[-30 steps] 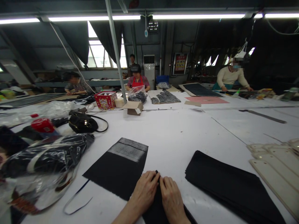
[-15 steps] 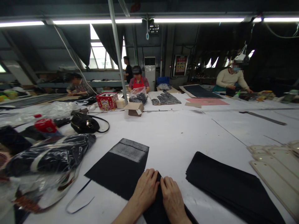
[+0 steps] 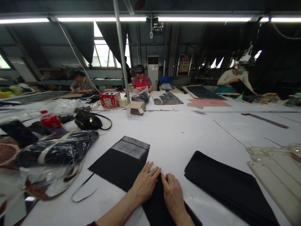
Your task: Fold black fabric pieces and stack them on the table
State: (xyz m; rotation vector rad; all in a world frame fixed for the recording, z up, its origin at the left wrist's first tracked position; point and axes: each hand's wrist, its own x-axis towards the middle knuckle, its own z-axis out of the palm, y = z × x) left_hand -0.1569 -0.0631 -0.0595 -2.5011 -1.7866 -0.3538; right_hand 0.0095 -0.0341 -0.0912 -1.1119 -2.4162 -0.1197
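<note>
Left hand (image 3: 145,182) has flattened, fingers straighter across black fabric strip (image 3: 155,207); I judge pressing, ungripped. Right hand (image 3: 173,192) curls at strip's edge; hold I can't tell.

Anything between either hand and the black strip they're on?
Nothing visible: the left hand and right hand both touch the black strip. The banded piece runs up to the left hand, which hides one corner; can't tell whether that overlaps the strip.

- On the table (image 3: 183,133), a cloth strip (image 3: 157,208) is placed between the cloth sheet (image 3: 115,166), left, and the cloth stack (image 3: 225,185), right.
- Further right, panels (image 3: 275,175) are laid.
</note>
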